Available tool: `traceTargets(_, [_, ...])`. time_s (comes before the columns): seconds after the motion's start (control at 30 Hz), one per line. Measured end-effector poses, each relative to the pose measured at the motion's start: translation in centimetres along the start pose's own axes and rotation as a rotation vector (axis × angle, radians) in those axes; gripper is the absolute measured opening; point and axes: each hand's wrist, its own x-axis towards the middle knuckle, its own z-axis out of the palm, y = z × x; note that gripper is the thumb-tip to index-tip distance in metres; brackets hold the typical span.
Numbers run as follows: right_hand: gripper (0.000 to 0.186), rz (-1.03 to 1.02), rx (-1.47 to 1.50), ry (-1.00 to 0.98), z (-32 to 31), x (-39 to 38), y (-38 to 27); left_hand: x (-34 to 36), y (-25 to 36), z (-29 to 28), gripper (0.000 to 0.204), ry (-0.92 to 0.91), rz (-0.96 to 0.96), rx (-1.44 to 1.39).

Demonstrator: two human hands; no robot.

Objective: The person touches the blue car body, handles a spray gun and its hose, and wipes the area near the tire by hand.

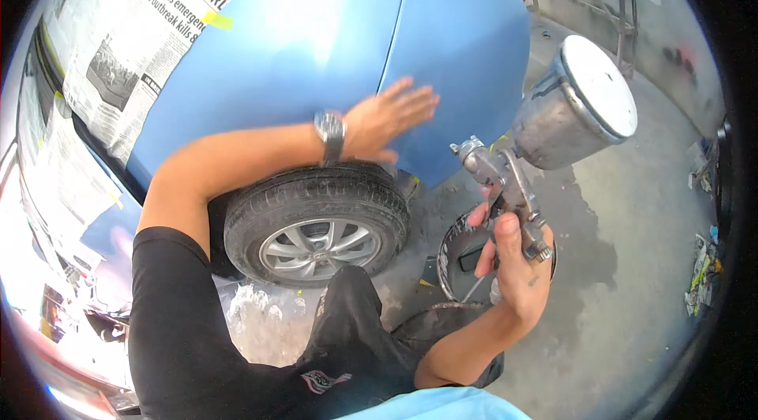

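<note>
Gripped in right hand [517, 266], right of centre: metal spray gun [549, 132], white-lidded. At centre, over blue car bodywork [466, 49]: left hand [383, 121], fingers spread, contact unclear.

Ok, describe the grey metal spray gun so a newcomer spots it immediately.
Start at the light blue car panel, then the black-tyred wheel with silver spokes below it. To the wheel's right, the person's right hand holds the grey metal spray gun. Its grey cup with a round white lid sets it apart from the open round bucket behind the hand.
</note>
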Motion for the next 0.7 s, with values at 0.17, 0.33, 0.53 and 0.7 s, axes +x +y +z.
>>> traceTargets(0.17, [0.054, 0.026, -0.014, -0.044, 0.2, 0.1, 0.1, 6.5, -10.6, -2.5, 0.098, 0.356, -0.346, 0.032])
traceTargets(0.33, [0.051, 0.025, 0.023, 0.018, 1.0, 0.2, 0.4, 7.5, -11.1, -2.2, 0.096, 0.418, -0.485, 0.11])
traceTargets(0.53, [0.052, 0.045, -0.017, -0.05, 1.9, 0.6, 0.5, -3.6, 2.2, 0.5, 0.108, 0.027, -0.11, -0.088])
traceTargets(0.7, [0.059, 0.042, -0.04, -0.181, 2.5, 0.6, 0.8, -9.4, 4.8, 2.4, 0.11, -0.169, 0.149, -0.185])
